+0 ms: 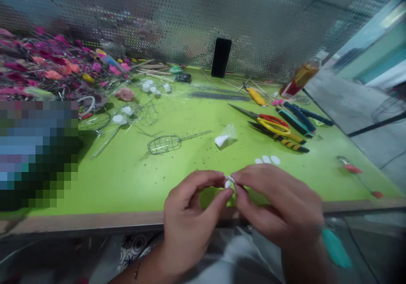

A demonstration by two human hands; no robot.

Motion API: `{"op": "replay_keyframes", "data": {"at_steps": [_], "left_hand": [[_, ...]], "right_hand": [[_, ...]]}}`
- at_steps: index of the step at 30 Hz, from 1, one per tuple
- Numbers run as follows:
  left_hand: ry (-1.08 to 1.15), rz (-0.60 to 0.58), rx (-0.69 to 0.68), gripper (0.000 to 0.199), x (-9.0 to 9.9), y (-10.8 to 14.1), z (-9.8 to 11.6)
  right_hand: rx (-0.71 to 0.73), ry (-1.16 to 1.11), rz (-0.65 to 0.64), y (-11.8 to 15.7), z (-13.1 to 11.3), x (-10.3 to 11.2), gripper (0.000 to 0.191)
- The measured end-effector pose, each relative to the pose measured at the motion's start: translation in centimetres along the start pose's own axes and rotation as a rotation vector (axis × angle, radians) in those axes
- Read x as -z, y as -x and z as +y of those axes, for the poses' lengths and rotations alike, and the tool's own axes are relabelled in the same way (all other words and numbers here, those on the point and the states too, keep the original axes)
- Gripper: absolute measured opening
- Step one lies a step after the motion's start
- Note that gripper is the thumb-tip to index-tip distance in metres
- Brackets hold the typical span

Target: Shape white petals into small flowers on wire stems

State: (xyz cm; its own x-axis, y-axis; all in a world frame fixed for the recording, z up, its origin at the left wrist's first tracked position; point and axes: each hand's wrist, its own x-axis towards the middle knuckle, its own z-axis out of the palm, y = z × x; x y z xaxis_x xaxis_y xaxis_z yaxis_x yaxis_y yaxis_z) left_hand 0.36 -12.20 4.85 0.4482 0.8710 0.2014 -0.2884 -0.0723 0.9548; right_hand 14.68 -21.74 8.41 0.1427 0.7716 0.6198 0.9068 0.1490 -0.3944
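The left hand (190, 218) and right hand (279, 203) are together, pinching a small white piece (227, 184) just above the front edge of the green surface (127, 182). A tight pinch from both sides suits something this small, keeping it steady and visible. A few white discs (266, 159) lie just ahead of the hands, with a wire cage on a stem (165, 144) off to the left. Beyond are red-handled scissors (269, 120) and a black smartphone (221, 58) standing against a perforated metal sheet (269, 22). No brand or writing is legible.
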Motion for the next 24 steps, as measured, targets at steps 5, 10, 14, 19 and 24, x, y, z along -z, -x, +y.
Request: {"op": "replay_keyframes", "data": {"at_steps": [5, 10, 14, 19, 24], "left_hand": [[0.007, 0.018, 0.017, 0.040, 0.0, 0.0, 0.0], [-0.094, -0.015, -0.042, 0.031, 0.2, -0.4, 0.3], [-0.126, -0.057, -0.074, 0.029, 0.4, -0.5, 0.4], [-0.131, -0.088, -0.071, 0.019, 0.5, -0.5, 0.3], [-0.042, -0.113, -0.043, 0.017, 0.5, -0.4, -0.1]], "right_hand": [[0.009, -0.032, 0.014, -0.1, -0.1, 0.0, 0.044], [-0.028, -0.076, 0.009, 0.1, 0.3, -0.3, 0.045], [-0.063, -0.138, 0.012, 0.4, 0.5, -0.5, 0.044], [-0.122, -0.225, -0.026, 0.6, 1.0, -0.5, 0.039], [-0.224, -0.273, -0.032, 1.1, 1.3, -0.7, 0.032]]}}
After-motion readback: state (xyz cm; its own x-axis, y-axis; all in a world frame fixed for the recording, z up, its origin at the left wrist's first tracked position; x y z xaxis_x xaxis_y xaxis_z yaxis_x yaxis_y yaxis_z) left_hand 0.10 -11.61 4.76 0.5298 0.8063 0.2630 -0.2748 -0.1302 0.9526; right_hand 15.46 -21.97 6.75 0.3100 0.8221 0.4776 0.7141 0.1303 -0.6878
